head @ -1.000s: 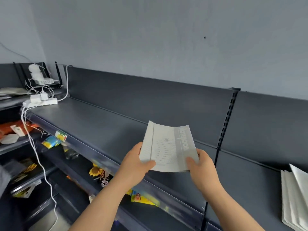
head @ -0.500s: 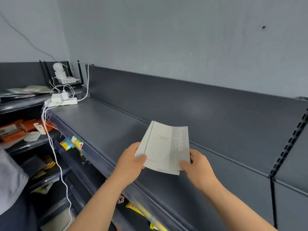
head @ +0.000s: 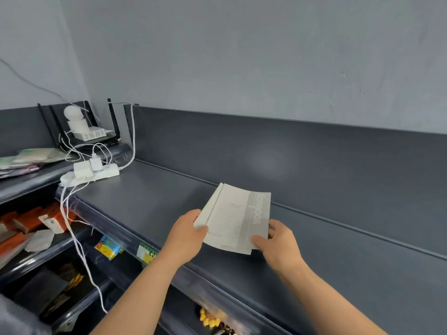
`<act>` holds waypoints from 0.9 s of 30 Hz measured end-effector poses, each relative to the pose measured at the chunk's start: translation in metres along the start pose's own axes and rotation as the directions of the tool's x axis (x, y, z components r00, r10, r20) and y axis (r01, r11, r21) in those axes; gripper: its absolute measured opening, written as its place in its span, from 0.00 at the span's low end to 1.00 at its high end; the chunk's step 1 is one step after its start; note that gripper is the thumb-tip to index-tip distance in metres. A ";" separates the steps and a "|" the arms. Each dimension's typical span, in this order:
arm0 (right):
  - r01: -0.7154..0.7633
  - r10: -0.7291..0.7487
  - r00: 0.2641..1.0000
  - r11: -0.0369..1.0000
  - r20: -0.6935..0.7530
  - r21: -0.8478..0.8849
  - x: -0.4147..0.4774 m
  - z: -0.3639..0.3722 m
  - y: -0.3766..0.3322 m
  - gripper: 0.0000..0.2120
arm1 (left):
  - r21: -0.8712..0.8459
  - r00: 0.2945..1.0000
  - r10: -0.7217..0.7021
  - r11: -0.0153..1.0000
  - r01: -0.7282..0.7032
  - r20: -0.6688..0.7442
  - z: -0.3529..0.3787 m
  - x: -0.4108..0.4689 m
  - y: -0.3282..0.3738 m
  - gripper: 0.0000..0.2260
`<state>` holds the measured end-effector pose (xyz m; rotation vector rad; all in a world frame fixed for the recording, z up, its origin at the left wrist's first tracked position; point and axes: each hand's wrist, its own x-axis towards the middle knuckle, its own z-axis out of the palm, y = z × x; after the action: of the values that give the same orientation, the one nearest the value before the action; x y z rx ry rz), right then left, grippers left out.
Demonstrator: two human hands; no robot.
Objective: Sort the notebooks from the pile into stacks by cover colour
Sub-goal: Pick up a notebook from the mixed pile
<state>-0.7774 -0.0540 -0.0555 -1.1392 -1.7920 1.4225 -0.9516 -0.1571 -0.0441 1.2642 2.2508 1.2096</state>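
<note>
A thin grey notebook with a lined panel and a pale side band with lettering is held low over the dark grey top shelf, its cover bowed. My left hand grips its near left corner, thumb on top. My right hand grips its near right corner. The pile of notebooks is out of view.
A white power strip with plugs and trailing white cables lies at the shelf's left end, a router with antennas behind it. Lower shelves hold orange boxes and small coloured packs. The shelf's back panel rises just behind the notebook.
The view has swung left along the shelf; the white notebook pile at the right has left the frame. Both hands have carried the grey notebook leftward and lower, close over the shelf.
</note>
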 end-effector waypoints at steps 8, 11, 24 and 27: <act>-0.029 0.023 0.996 0.997 -0.088 -0.069 0.030 0.082 -0.008 0.18 | 0.043 0.999 -0.027 0.999 0.025 0.035 -0.041 0.056 -0.057 0.11; -0.025 0.008 0.996 0.984 -0.094 -0.179 0.039 0.101 -0.011 0.16 | 0.059 0.999 -0.042 0.997 0.040 0.027 -0.047 0.068 -0.071 0.09; 0.017 -0.053 0.997 0.847 -0.054 -0.532 0.069 0.146 -0.018 0.14 | 0.393 0.980 -0.175 0.898 0.199 -0.095 -0.068 0.104 -0.104 0.16; 0.044 -0.091 0.994 0.830 -0.058 -0.556 0.067 0.147 -0.018 0.14 | 0.413 0.981 -0.167 0.890 0.193 -0.100 -0.068 0.105 -0.108 0.18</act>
<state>-0.9376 -0.0650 -0.0822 -1.3694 -2.2353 0.8038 -1.1131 -0.1362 -0.0725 1.1259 2.7064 0.7252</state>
